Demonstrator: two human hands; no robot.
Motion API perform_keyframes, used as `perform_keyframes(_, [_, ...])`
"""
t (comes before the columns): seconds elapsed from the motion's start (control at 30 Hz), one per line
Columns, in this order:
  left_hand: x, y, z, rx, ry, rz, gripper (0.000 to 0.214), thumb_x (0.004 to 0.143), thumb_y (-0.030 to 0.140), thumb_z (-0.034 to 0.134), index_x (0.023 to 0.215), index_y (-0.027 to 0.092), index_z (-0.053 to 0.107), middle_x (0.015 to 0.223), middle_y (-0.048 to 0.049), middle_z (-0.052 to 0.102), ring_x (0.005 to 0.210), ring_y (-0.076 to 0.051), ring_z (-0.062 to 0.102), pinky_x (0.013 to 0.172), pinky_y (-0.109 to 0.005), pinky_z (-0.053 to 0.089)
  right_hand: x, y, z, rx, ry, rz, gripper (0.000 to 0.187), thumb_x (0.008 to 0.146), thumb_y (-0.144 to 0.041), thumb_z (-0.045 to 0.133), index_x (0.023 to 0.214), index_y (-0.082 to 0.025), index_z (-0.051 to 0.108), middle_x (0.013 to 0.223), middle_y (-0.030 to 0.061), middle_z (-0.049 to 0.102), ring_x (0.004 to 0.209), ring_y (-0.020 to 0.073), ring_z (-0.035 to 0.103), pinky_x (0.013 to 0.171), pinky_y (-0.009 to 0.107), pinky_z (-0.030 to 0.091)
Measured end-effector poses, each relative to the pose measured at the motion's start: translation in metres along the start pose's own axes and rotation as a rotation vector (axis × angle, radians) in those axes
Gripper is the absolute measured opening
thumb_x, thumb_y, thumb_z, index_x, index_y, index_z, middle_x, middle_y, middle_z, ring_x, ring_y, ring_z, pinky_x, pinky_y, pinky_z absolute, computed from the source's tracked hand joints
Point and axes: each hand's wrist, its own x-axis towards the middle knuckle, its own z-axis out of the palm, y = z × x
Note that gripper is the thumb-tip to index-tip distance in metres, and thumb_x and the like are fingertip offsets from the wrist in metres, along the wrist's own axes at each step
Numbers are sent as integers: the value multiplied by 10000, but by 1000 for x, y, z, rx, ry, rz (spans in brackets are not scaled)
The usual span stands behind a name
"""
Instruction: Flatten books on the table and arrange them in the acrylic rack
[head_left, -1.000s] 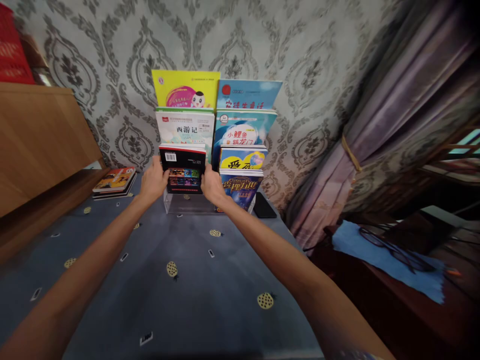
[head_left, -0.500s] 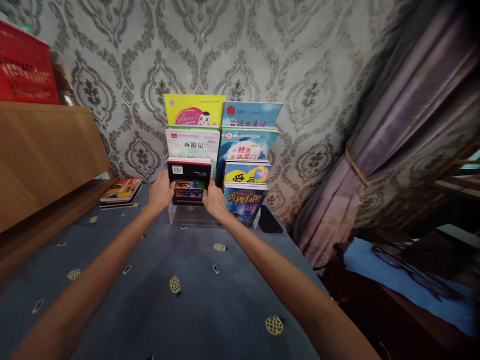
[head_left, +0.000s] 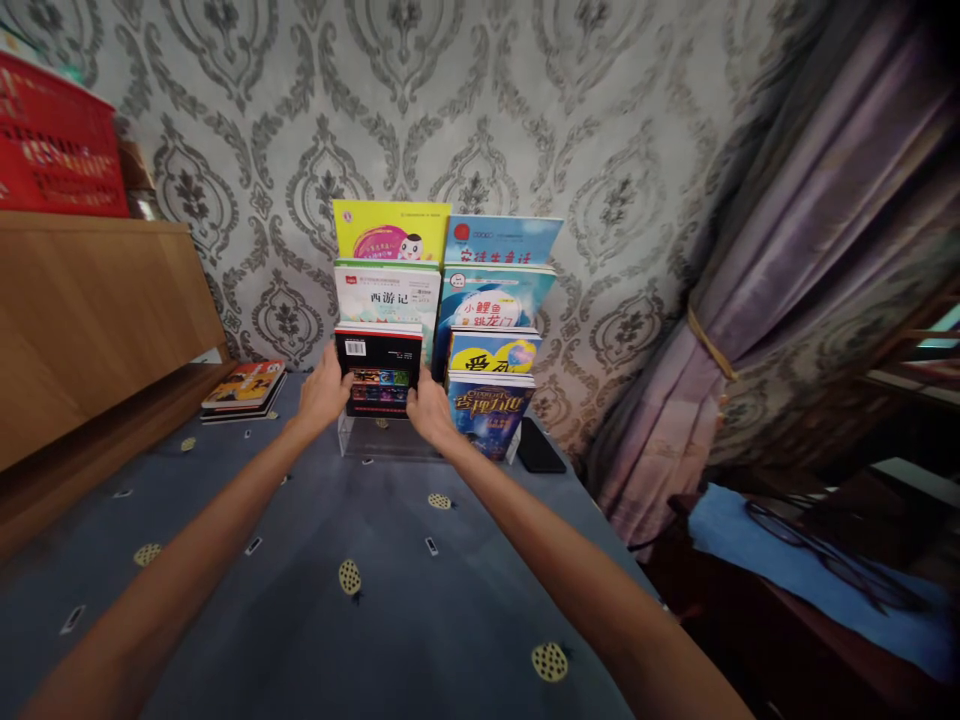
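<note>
Both my hands grip a black book (head_left: 381,372) with a barcode at its upper left. My left hand (head_left: 322,390) is closed on its left edge, thumb on the cover; my right hand (head_left: 431,405) holds the right edge the same way. The book stands upright at the left of a clear acrylic rack (head_left: 390,438). Behind it rise a white book (head_left: 401,297) and a yellow book (head_left: 375,225). In the right column stand a dark blue book (head_left: 486,415), a yellow-and-blue book (head_left: 487,352), a teal book (head_left: 502,295) and a light blue book (head_left: 510,238).
A small stack of books (head_left: 244,388) lies at the back left, beside a wooden cabinet (head_left: 105,320) bearing a red basket (head_left: 60,140). A black phone-like slab (head_left: 541,447) is right of the rack. Glasses (head_left: 832,555) rest on blue cloth (head_left: 720,520); a curtain (head_left: 750,260) hangs nearby.
The whole view has shifted slightly, so things sit a little lower. Both hands keep their hold on the black book, which shows no clear movement within the rack.
</note>
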Motion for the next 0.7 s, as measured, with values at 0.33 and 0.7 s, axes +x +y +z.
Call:
perform_keyframes(0.33, [7,21,-14,84,65,127,674,916,168,450,1556,168,236,1443,-197,504,1281,-370,553,1023,-544,496,2,6,5,34,-21,7,517,969,-123,427,1483,-97,381,1226,168,703,1168,262,657,965,332,488])
perform_keyframes(0.7, [16,24,-15,144,78,115,594,911,172,490,1496,173,385,1261,-164,625,1117,-331,642,984,-490,513,5,14,13,10,16,-15,505,949,-111,430,1454,-119,434,1154,147,733,1071,254,694,932,325,499])
